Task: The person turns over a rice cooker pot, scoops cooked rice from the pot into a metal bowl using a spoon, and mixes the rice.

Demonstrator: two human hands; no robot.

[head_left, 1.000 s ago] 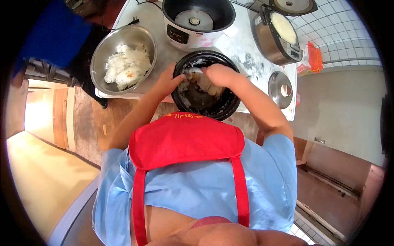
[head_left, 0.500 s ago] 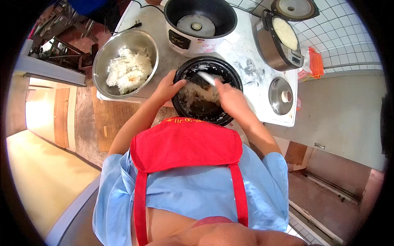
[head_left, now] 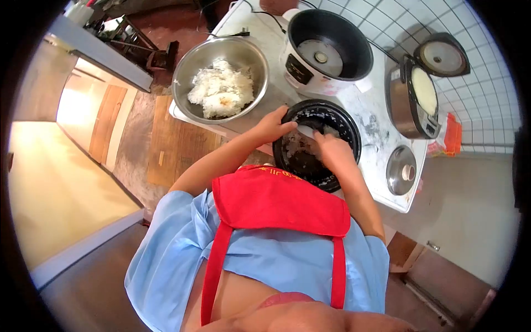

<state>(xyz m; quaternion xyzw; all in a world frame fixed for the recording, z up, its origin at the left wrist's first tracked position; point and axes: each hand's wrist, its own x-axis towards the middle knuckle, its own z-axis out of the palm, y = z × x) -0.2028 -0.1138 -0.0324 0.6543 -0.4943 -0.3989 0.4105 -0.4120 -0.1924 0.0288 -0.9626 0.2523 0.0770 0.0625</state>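
Note:
A black inner pot (head_left: 280, 155) with rice stuck to its walls and bottom sits at the table's near edge, in front of my apron. My left hand (head_left: 271, 126) grips its left rim, thumb on the inside. Inside the pot, my right hand (head_left: 335, 154) is closed around a white rice paddle (head_left: 305, 131), whose blade points toward the left wall. Some loose rice lies by the blade, partly hidden by my right hand. To the left stands a steel bowl (head_left: 185, 62) holding a heap of cooked white rice (head_left: 221, 91).
Behind the pot is a white rice cooker (head_left: 323, 86) with an open top. Further right, a brown rice cooker (head_left: 402, 105) stands with its lid up. A metal lid (head_left: 399, 171) lies near the right edge, beside an orange packet (head_left: 453, 135). A plug (head_left: 243, 33) lies behind the bowl.
My view has turned, so the table's things appear further right. The paddle has moved lower inside the pot, and its blade now lies flatter. My left hand keeps hold of the rim.

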